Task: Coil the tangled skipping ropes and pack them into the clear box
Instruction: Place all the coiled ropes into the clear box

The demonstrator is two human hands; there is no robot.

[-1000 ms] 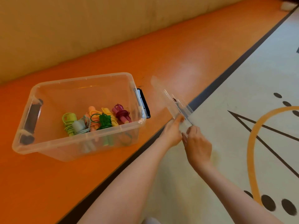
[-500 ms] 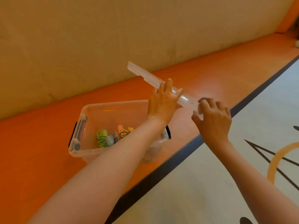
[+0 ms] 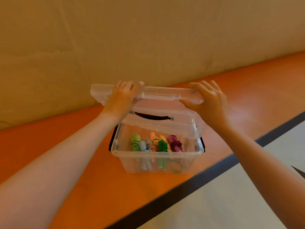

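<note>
The clear box [image 3: 156, 153] stands on the orange floor strip with several coiled skipping ropes [image 3: 156, 144] inside: light green, pale blue, orange, dark green, yellow and maroon. A clear lid [image 3: 161, 96] with a black handle hangs tilted over the box, its far edge raised and its lower side over the box's back rim. My left hand [image 3: 123, 98] grips the lid's raised edge toward its left end. My right hand [image 3: 207, 100] grips the lid's right end, thumb under it.
A tan padded wall [image 3: 148, 38] rises right behind the box. A dark border line [image 3: 198, 180] splits the orange floor [image 3: 82, 171] from a pale mat [image 3: 231, 204] at the lower right. Black latches [image 3: 203, 144] sit on the box's sides.
The lid came up off the floor at the right and swung left over the box. Both hands shifted to its two ends, and the view turned to face the box.
</note>
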